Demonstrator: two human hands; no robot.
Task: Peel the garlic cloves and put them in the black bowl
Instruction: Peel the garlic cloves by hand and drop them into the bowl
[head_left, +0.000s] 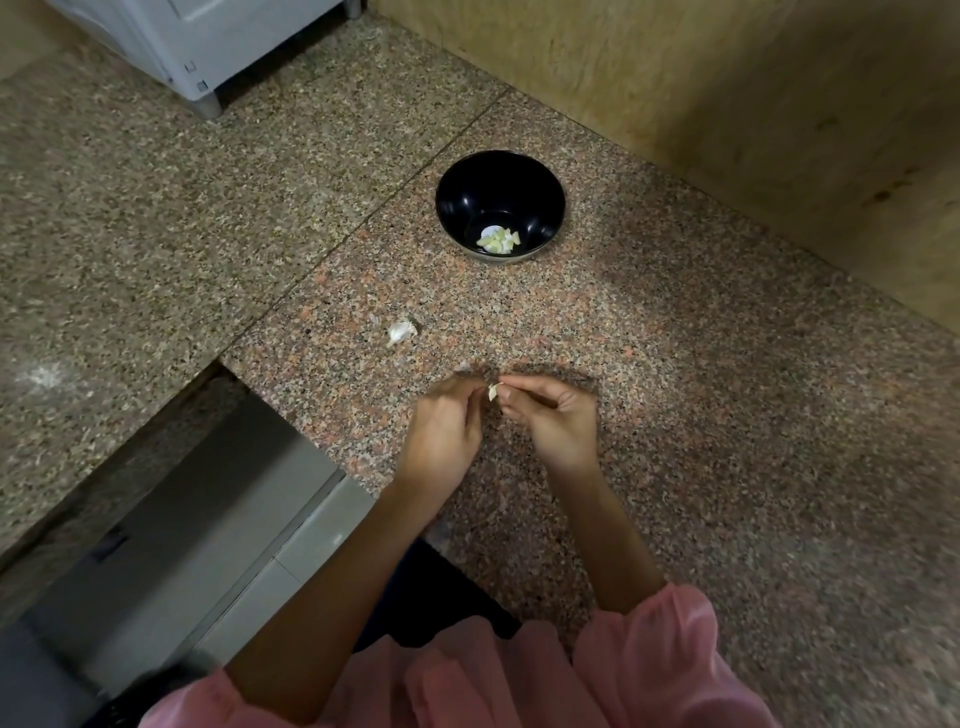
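Observation:
A black bowl (457, 182) stands on the granite counter, with several pale peeled garlic cloves (498, 240) at its bottom. Below it, near the counter's middle, my left hand (444, 431) and my right hand (556, 421) meet fingertip to fingertip over a small white garlic clove (493, 391). My right thumb and forefinger pinch the clove. My left fingers are curled at its other side and touch it. An unpeeled clove or piece of skin (401, 331) lies on the counter to the left of my hands, between them and the bowl.
A white appliance (208, 47) stands at the back left. A tan wall (727, 104) runs along the right behind the bowl. The counter's front edge (291, 431) drops off at the left to a grey cabinet. Faint skin scraps (462, 367) lie by my hands.

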